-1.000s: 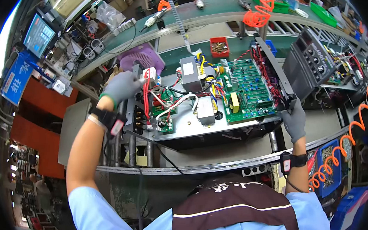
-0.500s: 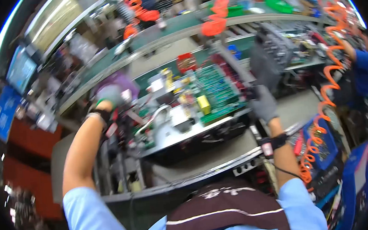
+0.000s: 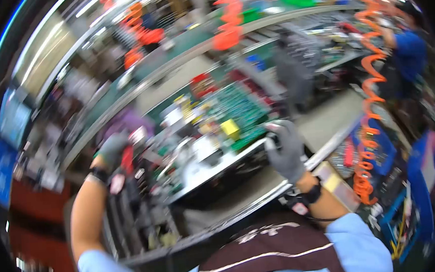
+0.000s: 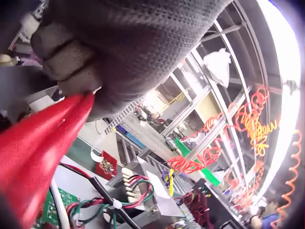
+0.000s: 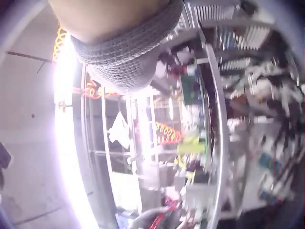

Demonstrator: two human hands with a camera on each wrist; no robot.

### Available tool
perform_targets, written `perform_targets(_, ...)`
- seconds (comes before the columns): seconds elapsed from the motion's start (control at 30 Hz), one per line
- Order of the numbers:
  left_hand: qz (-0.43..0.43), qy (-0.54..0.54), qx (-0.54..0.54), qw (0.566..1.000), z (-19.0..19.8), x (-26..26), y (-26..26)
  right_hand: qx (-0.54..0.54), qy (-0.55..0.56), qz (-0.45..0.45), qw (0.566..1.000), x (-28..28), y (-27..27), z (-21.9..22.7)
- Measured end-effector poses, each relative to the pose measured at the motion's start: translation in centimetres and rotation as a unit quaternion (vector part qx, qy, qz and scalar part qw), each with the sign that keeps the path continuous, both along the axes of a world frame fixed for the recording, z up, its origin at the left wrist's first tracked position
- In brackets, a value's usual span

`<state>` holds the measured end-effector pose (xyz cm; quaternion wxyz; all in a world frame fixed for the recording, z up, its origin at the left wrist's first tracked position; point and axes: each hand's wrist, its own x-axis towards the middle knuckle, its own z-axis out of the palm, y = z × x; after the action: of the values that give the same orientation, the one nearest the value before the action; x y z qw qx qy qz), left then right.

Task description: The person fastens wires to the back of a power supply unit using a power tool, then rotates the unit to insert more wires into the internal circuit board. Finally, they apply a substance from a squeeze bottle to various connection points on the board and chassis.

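Observation:
My left hand [image 3: 113, 146], in a grey glove, is at the left end of a metal chassis [image 3: 195, 176]. In the left wrist view the curled fingers of my left hand [image 4: 128, 47] grip a bundle of red wires [image 4: 47, 143]. My gloved right hand [image 3: 286, 153] is beside the chassis's right front corner, fingers bent and spread with a gap between thumb and forefinger; nothing shows in it. The chassis carries a green circuit board [image 3: 238, 106] and a yellow component [image 3: 230, 129]. In the right wrist view mainly the glove's cuff [image 5: 128, 57] shows.
A red bin [image 3: 203, 85] and a purple fan [image 3: 129, 123] are behind the chassis. Another dark unit [image 3: 294, 71] stands back right. Orange coiled hoses [image 3: 374, 77] hang at the right, near a person in blue [image 3: 410, 54]. A blue tray [image 3: 376, 146] is at front right.
The head view has swung, shifting the chassis left and tilting it in the picture. My right hand has come off the chassis's right corner and opened; my left hand stays at the left end.

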<state>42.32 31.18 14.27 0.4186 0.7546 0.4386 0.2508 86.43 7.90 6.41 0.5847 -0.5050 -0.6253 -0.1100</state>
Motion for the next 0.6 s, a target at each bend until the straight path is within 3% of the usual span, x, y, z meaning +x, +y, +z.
perform_targets(0.03, 0.031, 0.086, 0.020, 0.996, 2.2, 1.7, -3.5, -0.055, 0.063, 0.097, 0.992, -2.4, -0.2, 0.2)
perform_targets(0.07, 0.013, 0.221, 0.129, 0.967, 3.1, 2.4, -5.1, -0.085, 0.067, 0.180, 0.978, -4.8, 0.1, 0.9)
perform_targets(0.1, 0.183, 0.144, -0.051, 0.971, 4.7, 5.1, -7.7, -0.112, 0.065, 0.251, 0.959, -6.4, 0.4, 1.5)
perform_targets(0.13, 0.237, 0.041, -0.172, 0.955, 4.0, 4.5, -8.1, -0.127, 0.057, 0.304, 0.943, -8.2, 1.0, 2.1)
perform_targets(0.23, 0.224, 0.014, -0.235, 0.946, 5.4, 4.7, -11.4, -0.161, 0.089, 0.419, 0.889, -14.4, 4.3, 1.5)
perform_targets(0.3, 0.218, 0.005, -0.206, 0.954, 4.5, 4.5, -12.0, -0.235, 0.073, 0.412, 0.877, -17.6, 6.3, 2.4)
perform_targets(0.37, 0.241, -0.028, -0.173, 0.954, 4.4, 5.8, -12.8, -0.323, 0.095, 0.443, 0.831, -20.8, 8.3, 2.7)
perform_targets(0.4, 0.235, -0.028, -0.154, 0.959, 3.9, 5.3, -12.4, -0.297, 0.110, 0.463, 0.828, -22.2, 9.3, 2.4)
perform_targets(0.43, 0.239, -0.030, -0.155, 0.958, 3.6, 5.0, -12.3, -0.346, 0.124, 0.473, 0.801, -22.8, 9.9, 2.2)
perform_targets(0.53, 0.238, -0.034, -0.157, 0.958, 3.7, 4.7, -12.2, -0.362, 0.174, 0.476, 0.783, -24.2, 10.3, 2.3)
perform_targets(0.6, 0.244, -0.034, -0.150, 0.958, 3.5, 4.5, -12.1, -0.359, 0.326, 0.553, 0.678, -25.0, 10.7, 1.5)
